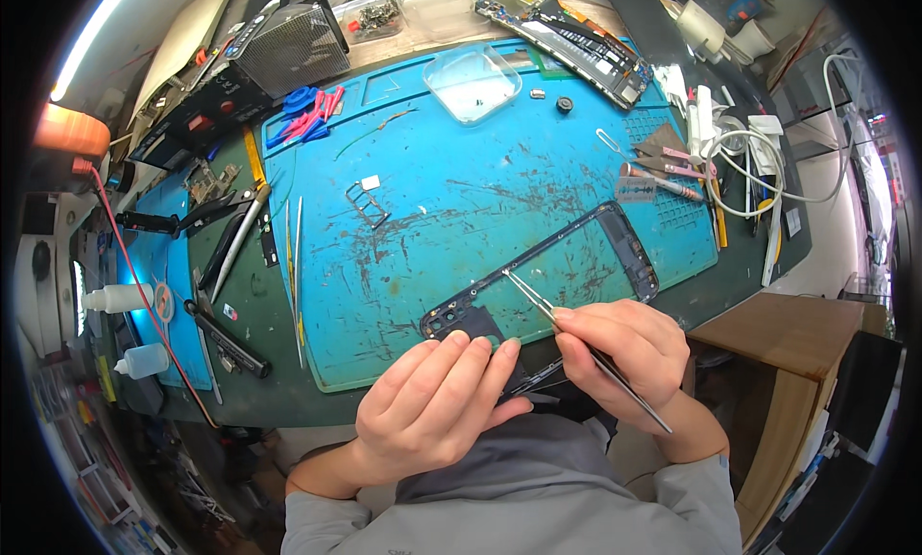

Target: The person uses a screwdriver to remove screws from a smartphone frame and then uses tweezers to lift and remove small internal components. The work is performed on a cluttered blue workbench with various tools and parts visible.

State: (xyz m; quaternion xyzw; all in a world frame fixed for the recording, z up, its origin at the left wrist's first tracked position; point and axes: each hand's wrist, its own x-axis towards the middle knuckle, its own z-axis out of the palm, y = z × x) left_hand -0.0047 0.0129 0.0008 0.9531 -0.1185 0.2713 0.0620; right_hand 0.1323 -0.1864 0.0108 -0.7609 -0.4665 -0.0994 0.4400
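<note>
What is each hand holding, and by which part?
The left hand holds the dark phone-shaped frame near the close corner of its left end; the right hand holds the metal tweezers partway along their length.

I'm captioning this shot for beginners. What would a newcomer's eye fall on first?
Probably the scratched blue mat across the middle of the picture. Then the black phone frame near its front edge, held by the left hand, with tweezers in the right hand pointing at its long far side. At the far left, a bright orange object stands out.
</note>
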